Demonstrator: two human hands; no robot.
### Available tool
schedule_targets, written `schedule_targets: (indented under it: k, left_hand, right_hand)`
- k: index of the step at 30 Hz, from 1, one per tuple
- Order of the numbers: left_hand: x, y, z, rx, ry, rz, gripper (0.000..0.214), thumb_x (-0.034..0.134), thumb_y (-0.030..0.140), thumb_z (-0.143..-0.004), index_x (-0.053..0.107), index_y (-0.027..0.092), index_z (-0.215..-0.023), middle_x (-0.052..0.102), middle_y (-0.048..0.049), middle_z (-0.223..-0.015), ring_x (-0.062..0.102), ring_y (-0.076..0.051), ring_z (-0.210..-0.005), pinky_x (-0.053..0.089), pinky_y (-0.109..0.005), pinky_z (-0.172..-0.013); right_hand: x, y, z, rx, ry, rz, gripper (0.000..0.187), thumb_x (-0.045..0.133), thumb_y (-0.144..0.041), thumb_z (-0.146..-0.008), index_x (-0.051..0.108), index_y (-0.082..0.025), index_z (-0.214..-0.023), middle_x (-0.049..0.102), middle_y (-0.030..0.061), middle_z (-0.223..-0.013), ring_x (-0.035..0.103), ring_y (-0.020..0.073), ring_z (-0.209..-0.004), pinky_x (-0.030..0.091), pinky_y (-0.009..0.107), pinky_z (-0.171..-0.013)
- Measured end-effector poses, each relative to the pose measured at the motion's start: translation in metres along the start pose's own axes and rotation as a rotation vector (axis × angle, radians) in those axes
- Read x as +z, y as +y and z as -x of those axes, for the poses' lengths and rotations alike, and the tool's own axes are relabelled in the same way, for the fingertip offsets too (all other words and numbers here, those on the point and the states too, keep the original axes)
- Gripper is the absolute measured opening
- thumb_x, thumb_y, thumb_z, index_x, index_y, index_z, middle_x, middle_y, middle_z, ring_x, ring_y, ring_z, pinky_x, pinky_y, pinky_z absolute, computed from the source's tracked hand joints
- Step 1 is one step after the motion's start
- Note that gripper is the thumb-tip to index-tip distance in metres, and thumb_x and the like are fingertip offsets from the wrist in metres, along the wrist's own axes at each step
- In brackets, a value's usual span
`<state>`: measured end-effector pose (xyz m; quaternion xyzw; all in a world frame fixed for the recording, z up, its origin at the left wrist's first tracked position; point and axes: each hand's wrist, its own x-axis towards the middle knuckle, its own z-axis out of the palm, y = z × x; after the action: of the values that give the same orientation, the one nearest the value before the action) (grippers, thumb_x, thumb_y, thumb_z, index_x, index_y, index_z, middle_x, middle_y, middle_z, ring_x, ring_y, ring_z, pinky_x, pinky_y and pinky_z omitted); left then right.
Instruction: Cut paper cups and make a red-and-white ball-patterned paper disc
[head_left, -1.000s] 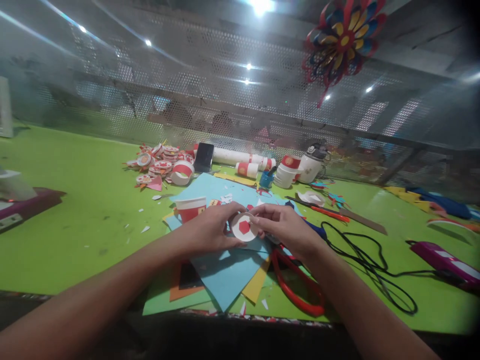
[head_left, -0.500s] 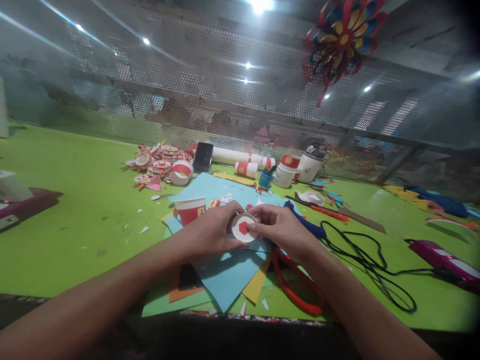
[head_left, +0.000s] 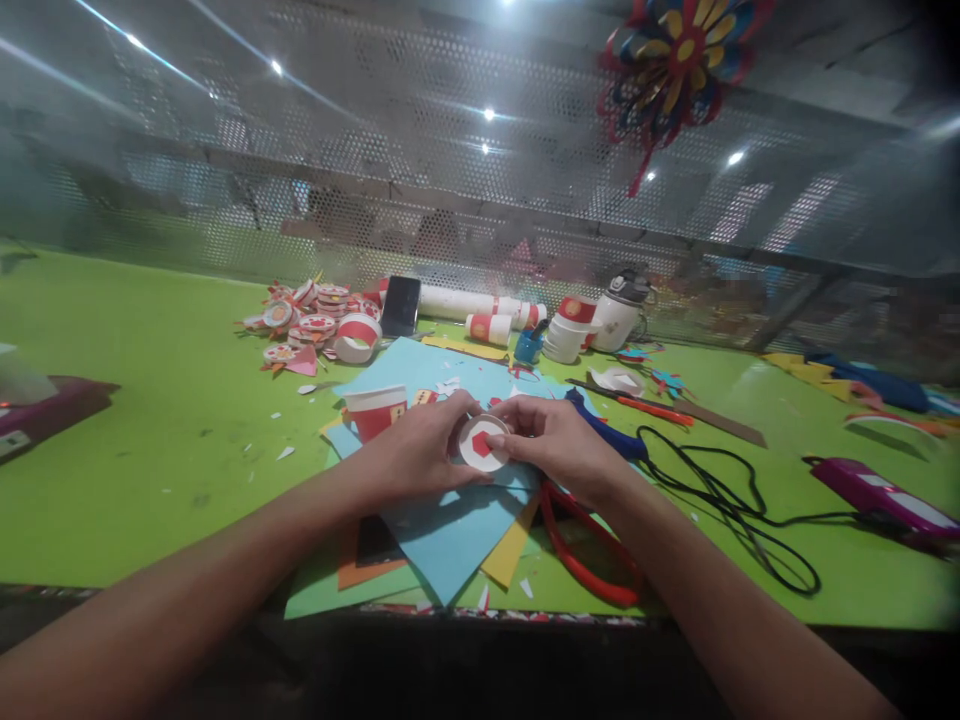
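Note:
Between my two hands is a small round paper cup bottom [head_left: 495, 461], white with a red paper hexagon [head_left: 481, 444] on its face. My left hand [head_left: 424, 445] curls round its left side, thumb below and fingers above. My right hand [head_left: 559, 440] grips its right edge, with the thumb pressed on the face by the hexagon. Both hands are above stacked light-blue paper sheets [head_left: 442, 540]. Just behind my left hand stands a red and white paper cup [head_left: 375, 412]. Scissors with red handles [head_left: 585, 570] lie under my right forearm.
A pile of red and white paper discs [head_left: 315, 325] lies at the back left near a phone [head_left: 401, 306]. Paper cups and a white bottle [head_left: 619, 312] stand at the back. To the right are a blue glue gun [head_left: 607, 430], its black cable and a purple power strip [head_left: 881, 495].
The whole view has shifted slightly, so everything appears a little higher. My hands keep the same hold on the cup bottom, and my right thumb stays on its face.

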<state>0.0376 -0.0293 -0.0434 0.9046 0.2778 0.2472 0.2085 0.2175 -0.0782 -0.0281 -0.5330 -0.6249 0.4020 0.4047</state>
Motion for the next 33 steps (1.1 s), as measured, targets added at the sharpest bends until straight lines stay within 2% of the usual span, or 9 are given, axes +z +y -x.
schedule_targets:
  k: [10, 14, 19, 33]
  left_hand:
    - [-0.0047, 0.0038, -0.001, -0.047, -0.003, -0.007, 0.042, 0.068, 0.039, -0.069, 0.049, 0.018, -0.1, 0.059, -0.0029, -0.083, 0.054, -0.017, -0.07, 0.041, -0.028, -0.06]
    - [-0.0042, 0.0025, -0.0008, -0.035, -0.002, -0.006, 0.041, 0.067, 0.039, -0.071, 0.048, 0.018, -0.1, 0.058, -0.0026, -0.082, 0.053, -0.016, -0.068, 0.041, -0.028, -0.059]
    - [-0.0044, 0.0022, -0.0015, -0.02, -0.013, -0.02, 0.042, 0.067, 0.038, -0.071, 0.049, 0.017, -0.102, 0.058, -0.0039, -0.086, 0.053, -0.016, -0.071, 0.042, -0.028, -0.06]
    - [-0.0038, 0.003, 0.0003, 0.011, -0.002, -0.014, 0.039, 0.065, 0.035, -0.072, 0.049, 0.018, -0.104, 0.059, -0.0033, -0.086, 0.052, -0.016, -0.071, 0.039, -0.028, -0.061]
  right_hand:
    - [-0.0015, -0.0048, 0.0008, -0.011, 0.006, 0.051, 0.03, 0.063, -0.03, -0.071, 0.063, -0.012, -0.095, 0.06, 0.0021, -0.071, 0.05, 0.0127, -0.063, 0.039, 0.025, -0.055]
    - [0.0034, -0.0053, 0.0024, -0.007, 0.023, 0.108, 0.037, 0.063, -0.023, -0.068, 0.062, -0.013, -0.104, 0.06, 0.0006, -0.072, 0.051, 0.0126, -0.064, 0.04, 0.024, -0.057]
    - [0.0075, -0.0017, 0.0017, 0.016, 0.004, 0.064, 0.047, 0.061, -0.015, -0.066, 0.056, -0.015, -0.114, 0.066, 0.0021, -0.078, 0.058, 0.0149, -0.07, 0.044, 0.026, -0.062]
    - [0.0071, 0.0019, 0.002, -0.021, -0.007, -0.013, 0.04, 0.062, -0.018, -0.07, 0.059, -0.016, -0.11, 0.064, 0.0011, -0.075, 0.057, 0.0146, -0.068, 0.044, 0.026, -0.061]
